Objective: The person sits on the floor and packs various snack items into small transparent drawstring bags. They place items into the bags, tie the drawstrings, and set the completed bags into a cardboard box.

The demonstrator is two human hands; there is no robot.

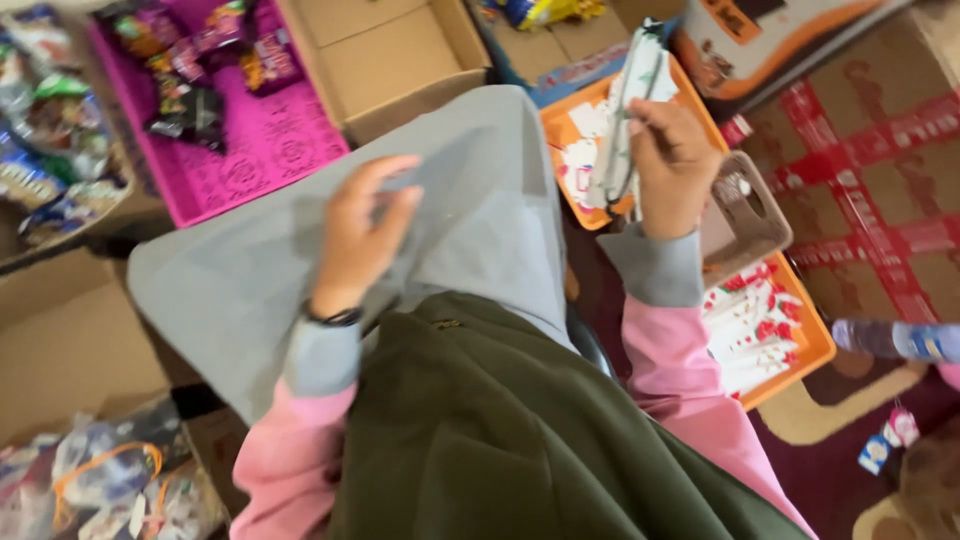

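A large grey bag or pouch (470, 210) lies across my lap. My left hand (362, 232) pinches its edge, thumb on top and fingers under the fabric. My right hand (672, 165) is closed around a clear packet of white items (634, 95), held upright above an orange tray (570, 125). Both wrists show grey cuffs and pink sleeves, and a dark band sits on the left wrist.
A pink tray (250, 150) with snack packets sits at upper left beside an open cardboard box (390, 60). A second orange tray (810, 350) holds red-and-white items. More bagged goods (110, 480) lie lower left, a bottle (890, 340) at right.
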